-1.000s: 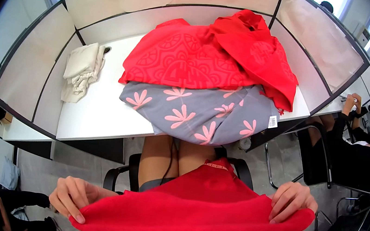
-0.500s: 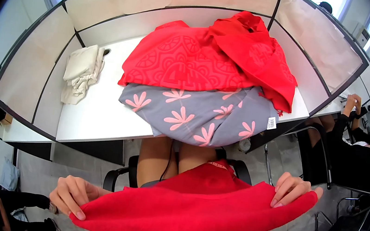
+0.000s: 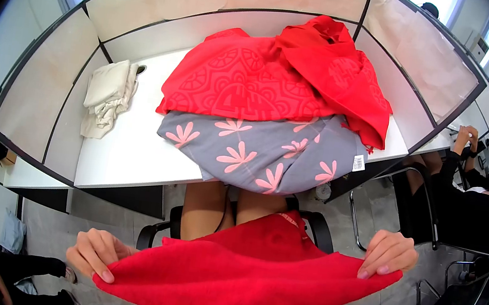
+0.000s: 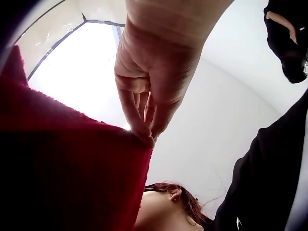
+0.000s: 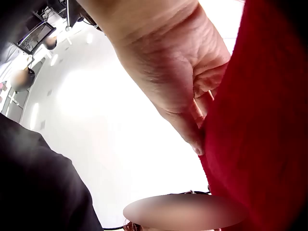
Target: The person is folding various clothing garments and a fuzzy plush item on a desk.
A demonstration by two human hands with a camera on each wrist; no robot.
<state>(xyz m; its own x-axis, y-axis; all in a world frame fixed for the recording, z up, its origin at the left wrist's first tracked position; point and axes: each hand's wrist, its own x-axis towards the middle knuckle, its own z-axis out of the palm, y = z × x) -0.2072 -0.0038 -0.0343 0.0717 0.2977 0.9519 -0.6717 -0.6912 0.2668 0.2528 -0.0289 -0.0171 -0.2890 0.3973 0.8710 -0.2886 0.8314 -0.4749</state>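
Red cloth: stretched out in front of white desk; probably light, soft, limp, best taken near opposite ends. Left hand: closed, pinching one end. Right hand: likewise, other end. On white desk: patterned red fabric over grey floral cloth

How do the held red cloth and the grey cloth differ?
The red cloth looks mostly plain; the grey cloth shows pink flowers.
The red cloth is held between left hand and right hand; the grey cloth lies on the desk, overhanging its front edge.
Both are fabric.
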